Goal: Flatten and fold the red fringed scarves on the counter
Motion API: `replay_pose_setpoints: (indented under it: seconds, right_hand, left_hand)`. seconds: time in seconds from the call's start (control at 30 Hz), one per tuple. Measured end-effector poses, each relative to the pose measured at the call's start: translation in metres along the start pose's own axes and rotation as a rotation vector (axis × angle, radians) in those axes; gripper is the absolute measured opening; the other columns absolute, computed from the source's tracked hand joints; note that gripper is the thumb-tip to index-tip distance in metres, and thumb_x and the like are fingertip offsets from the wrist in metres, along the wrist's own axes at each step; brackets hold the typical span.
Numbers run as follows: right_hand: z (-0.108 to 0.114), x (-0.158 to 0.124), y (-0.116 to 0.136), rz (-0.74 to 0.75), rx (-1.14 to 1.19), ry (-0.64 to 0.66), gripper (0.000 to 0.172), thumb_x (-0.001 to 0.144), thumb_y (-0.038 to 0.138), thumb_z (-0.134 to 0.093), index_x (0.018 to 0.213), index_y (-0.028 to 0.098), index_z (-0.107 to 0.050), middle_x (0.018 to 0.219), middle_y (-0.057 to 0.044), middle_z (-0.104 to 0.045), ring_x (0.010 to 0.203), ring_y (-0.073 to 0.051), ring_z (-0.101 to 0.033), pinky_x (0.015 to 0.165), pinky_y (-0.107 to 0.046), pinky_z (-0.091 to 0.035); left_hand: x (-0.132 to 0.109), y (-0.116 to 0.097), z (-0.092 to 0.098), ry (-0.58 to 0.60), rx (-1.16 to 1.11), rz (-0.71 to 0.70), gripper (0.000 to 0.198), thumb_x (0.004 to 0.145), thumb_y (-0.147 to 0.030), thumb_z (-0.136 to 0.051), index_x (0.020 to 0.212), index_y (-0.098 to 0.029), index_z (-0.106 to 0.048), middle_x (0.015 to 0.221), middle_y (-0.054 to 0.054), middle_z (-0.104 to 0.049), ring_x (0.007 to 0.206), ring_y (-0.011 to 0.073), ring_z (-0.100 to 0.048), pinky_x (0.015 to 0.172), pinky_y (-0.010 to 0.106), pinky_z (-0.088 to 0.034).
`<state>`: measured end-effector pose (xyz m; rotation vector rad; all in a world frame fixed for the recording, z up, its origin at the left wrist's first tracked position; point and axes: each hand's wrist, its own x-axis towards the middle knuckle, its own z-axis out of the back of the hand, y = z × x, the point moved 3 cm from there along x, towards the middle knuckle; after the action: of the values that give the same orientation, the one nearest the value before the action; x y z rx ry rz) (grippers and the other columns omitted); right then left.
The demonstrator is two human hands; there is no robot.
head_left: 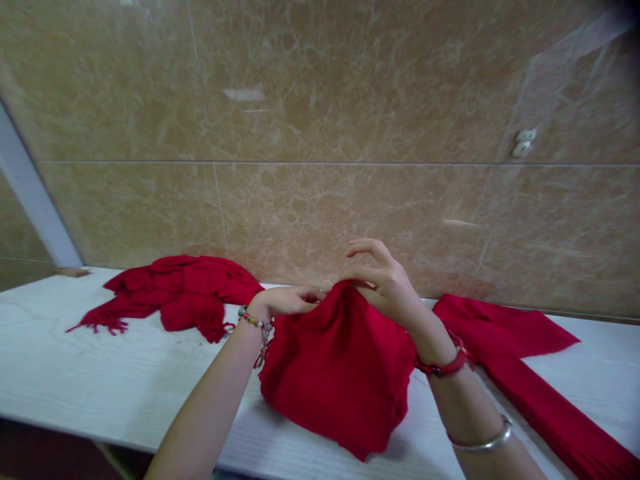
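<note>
A red fringed scarf (340, 373) is bunched up in front of me, its upper edge lifted to a peak above the table. My right hand (383, 283) pinches that peak between thumb and finger, with the other fingers curled loosely above. At the left edge of the same scarf is my left hand (295, 300); its fingers reach behind the cloth and their tips are partly hidden, closed on its edge. A beaded bracelet (257, 323) circles my left wrist. On my right arm are a red braided bracelet (447, 363) and a silver bangle (485, 437).
A crumpled red scarf (187, 293) with fringes lies at the left. Another red scarf (530, 377), folded at an angle, stretches along the right. All rest on a white table (75, 373) against a tiled wall (325, 220). A small brown block (73, 272) sits at the back left corner.
</note>
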<state>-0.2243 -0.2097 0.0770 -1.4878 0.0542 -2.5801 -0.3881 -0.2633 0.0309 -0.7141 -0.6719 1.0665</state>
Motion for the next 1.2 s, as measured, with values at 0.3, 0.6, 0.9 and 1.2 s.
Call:
replay_pose_setpoints:
  seconds: [0.3, 0.6, 0.9, 1.2]
  right_hand:
    - [0.003, -0.003, -0.010, -0.024, -0.014, 0.022, 0.023, 0.078, 0.008, -0.047, 0.078, 0.020, -0.066, 0.098, -0.008, -0.050, 0.102, -0.022, -0.048, 0.088, -0.042, -0.043]
    - [-0.012, -0.010, -0.019, -0.276, 0.220, 0.322, 0.010, 0.079, 0.022, -0.055, 0.081, 0.020, -0.065, 0.097, -0.007, -0.054, 0.092, -0.017, -0.054, 0.086, -0.035, -0.044]
    - [-0.047, -0.014, -0.025, -0.685, 0.675, 0.424, 0.036, 0.083, 0.040, -0.043, 0.091, 0.013, -0.064, 0.089, -0.007, -0.066, 0.085, -0.020, -0.059, 0.076, -0.032, -0.046]
    - [-0.026, -0.005, -0.022, -0.438, 0.095, 0.013, 0.016, 0.072, 0.011, -0.052, 0.071, 0.019, -0.066, 0.085, -0.005, -0.055, 0.082, -0.016, -0.055, 0.077, -0.032, -0.046]
  left_hand:
    - [-0.001, -0.020, 0.017, -0.226, 0.173, -0.008, 0.011, 0.068, -0.025, -0.062, 0.065, -0.015, -0.063, 0.131, 0.008, -0.044, 0.116, 0.0213, -0.044, 0.096, 0.031, -0.032]
    - [-0.025, -0.043, 0.039, -0.715, 0.707, -0.090, 0.013, 0.076, -0.020, -0.058, 0.067, -0.015, -0.065, 0.124, 0.010, -0.047, 0.112, 0.0228, -0.048, 0.099, 0.043, -0.032]
    - [-0.033, -0.079, 0.020, -0.683, 0.974, -0.472, 0.014, 0.080, -0.017, -0.056, 0.070, -0.018, -0.066, 0.117, 0.007, -0.051, 0.120, 0.0224, -0.039, 0.099, 0.040, -0.034]
    - [-0.016, -0.033, 0.027, -0.462, 0.359, -0.142, 0.026, 0.084, -0.037, -0.048, 0.093, -0.017, -0.062, 0.114, 0.008, -0.054, 0.107, 0.0188, -0.049, 0.095, 0.034, -0.035]
